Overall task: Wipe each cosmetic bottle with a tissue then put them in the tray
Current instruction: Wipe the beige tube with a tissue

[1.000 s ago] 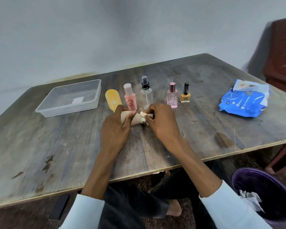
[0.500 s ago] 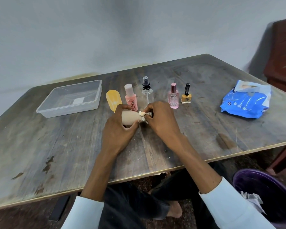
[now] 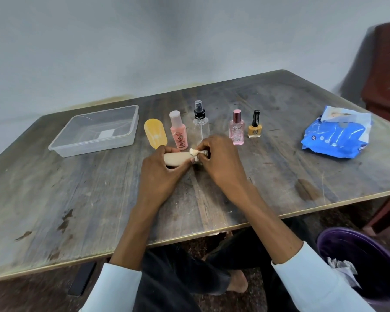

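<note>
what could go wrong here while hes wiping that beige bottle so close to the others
1. The hands, left hand and right hand, work the beige bottle with a small white tissue wad right in front of the upright pink-capped bottle and clear spray bottle; a knuckle could topple them.
2. The tissue wad is tiny, so it may slip from the fingers.
3. The clear plastic tray lies beyond the leaning yellow tube, risking a knock in transfer.

Printing on pink bottle (image 3: 181, 136), blue packet (image 3: 337, 137), too blurred to read
</note>
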